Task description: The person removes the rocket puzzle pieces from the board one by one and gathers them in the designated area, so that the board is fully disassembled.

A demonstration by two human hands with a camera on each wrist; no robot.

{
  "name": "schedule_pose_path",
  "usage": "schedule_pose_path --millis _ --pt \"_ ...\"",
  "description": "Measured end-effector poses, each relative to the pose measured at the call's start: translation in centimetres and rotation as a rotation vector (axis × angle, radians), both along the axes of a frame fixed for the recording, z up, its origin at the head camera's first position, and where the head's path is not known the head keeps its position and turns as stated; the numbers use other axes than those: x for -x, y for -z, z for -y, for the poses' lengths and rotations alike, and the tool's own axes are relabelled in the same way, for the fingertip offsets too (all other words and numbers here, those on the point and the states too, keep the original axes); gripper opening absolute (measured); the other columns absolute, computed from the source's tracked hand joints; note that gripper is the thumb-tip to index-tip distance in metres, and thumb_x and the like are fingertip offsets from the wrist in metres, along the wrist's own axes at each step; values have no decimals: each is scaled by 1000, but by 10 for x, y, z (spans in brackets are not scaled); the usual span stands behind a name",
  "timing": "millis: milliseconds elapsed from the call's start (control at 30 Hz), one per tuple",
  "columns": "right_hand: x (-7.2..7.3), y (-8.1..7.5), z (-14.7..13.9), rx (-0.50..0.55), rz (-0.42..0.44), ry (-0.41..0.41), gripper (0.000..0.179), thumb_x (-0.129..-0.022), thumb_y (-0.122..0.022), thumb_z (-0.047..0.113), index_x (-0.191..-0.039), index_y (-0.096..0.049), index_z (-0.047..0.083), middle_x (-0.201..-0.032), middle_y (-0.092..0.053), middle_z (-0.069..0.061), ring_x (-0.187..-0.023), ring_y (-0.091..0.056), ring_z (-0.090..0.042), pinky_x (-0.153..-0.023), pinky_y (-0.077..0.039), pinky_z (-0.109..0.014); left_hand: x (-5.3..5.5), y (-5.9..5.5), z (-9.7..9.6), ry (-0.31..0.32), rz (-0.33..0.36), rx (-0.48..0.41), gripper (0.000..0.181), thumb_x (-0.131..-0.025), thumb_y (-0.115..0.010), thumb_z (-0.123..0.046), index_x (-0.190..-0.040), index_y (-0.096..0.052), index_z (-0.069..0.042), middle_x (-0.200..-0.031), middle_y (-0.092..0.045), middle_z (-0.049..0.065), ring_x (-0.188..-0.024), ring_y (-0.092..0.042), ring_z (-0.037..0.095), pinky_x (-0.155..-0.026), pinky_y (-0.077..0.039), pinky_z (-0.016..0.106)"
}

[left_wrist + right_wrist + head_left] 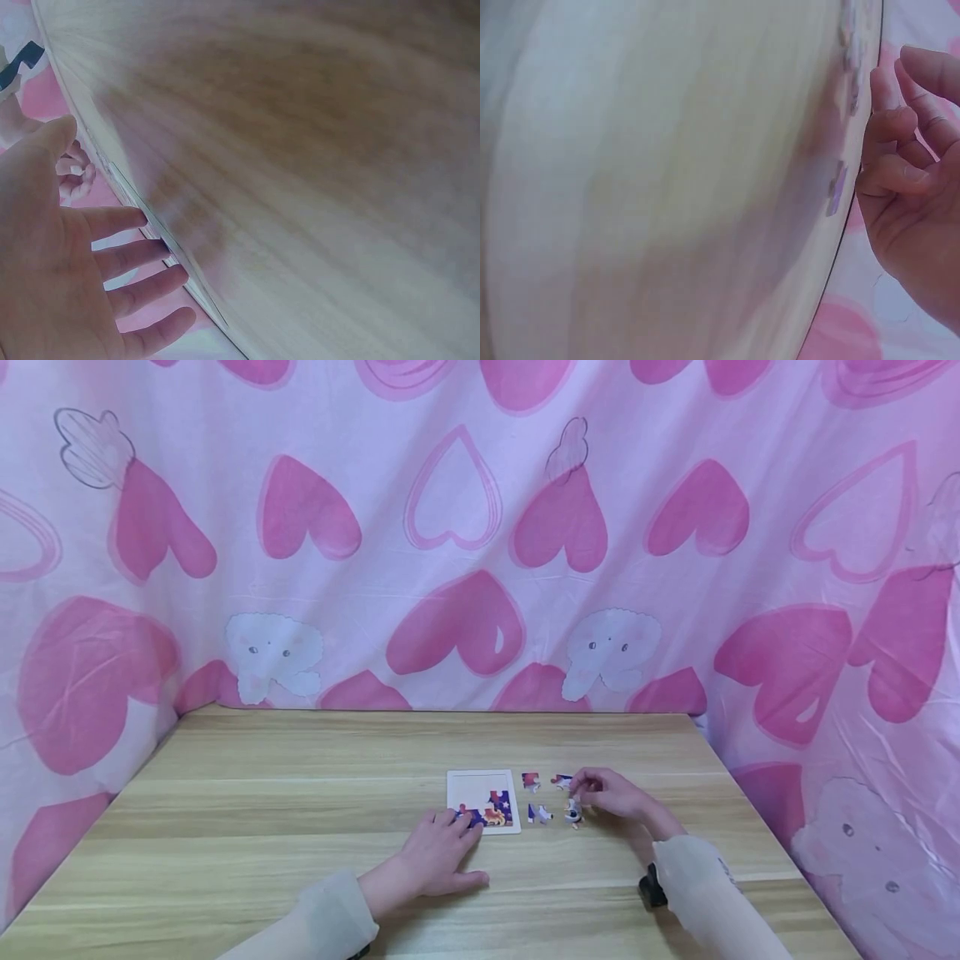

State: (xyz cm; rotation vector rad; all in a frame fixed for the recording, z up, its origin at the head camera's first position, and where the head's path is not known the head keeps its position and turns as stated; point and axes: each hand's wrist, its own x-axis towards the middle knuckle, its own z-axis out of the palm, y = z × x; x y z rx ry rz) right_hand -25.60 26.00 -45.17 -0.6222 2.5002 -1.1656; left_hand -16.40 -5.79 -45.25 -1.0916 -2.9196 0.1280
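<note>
A white-bordered jigsaw tray (514,793) lies on the table, with purple, red and orange pieces (491,814) joined along its lower and right parts. My left hand (442,856) spreads its fingers over the tray's lower left corner; in the left wrist view these fingers (142,261) are straight, at the tray's edge. To the right of the tray lie loose jigsaw pieces: a red one (530,781), a purple-and-white one (538,813), a grey-white one (573,812) and another (561,782). My right hand (611,792) hovers over the two rightmost, fingers loosely bent, nothing visible between them.
The wood-grain table (300,777) extends around the tray on all sides. Behind it and along both sides hangs a pink curtain (457,527) with hearts. A black wrist strap (652,887) sits at the right sleeve.
</note>
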Motion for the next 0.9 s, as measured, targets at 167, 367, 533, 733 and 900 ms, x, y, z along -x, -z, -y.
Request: schedule_pose_path --millis 167,367,533,733,900 --pt "-1 -5 13 13 -41 -31 18 -82 -56 3 -100 -57 -1 -87 -54 -9 -79 -46 -20 -67 -41 -28 0 0 0 -4 3 2 76 -78 -32 -70 -130 -46 -15 -130 -43 10 -116 -39 31 -89 -33 50" --pt "0 -3 34 12 -69 -50 17 -82 -58 5 -98 -57 1 -86 -55 -7 -79 -48 -19 -68 -41 -28 0 0 0 -7 8 1 77 -79 -31 -70 -130 -46 -15 -131 -43 10 -116 -39 31 -90 -33 50" --pt "1 1 54 30 -71 -90 18 -81 -58 1 -99 -57 2 -87 -56 -6 -80 -50 -18 -69 -43 -29 -1 -1 0 -2 1 -8 75 -79 -32 -69 -129 -47 -14 -130 -43 10 -116 -40 30 -89 -34 50" --pt "3 6 76 14 -53 -82 21 -79 -62 4 -99 -58 7 -87 -56 -2 -77 -50 -17 -68 -43 -31 -1 -2 0 -3 -3 -6 75 -79 -33 -69 -129 -47 -15 -130 -43 10 -115 -40 30 -89 -34 49" --pt "3 6 92 -36 -80 -80 26 -77 -65 5 -101 -59 10 -92 -56 0 -82 -49 -16 -73 -42 -33 0 0 0 -2 -8 -6 75 -79 -32 -69 -129 -47 -15 -129 -44 10 -115 -40 30 -88 -34 49"
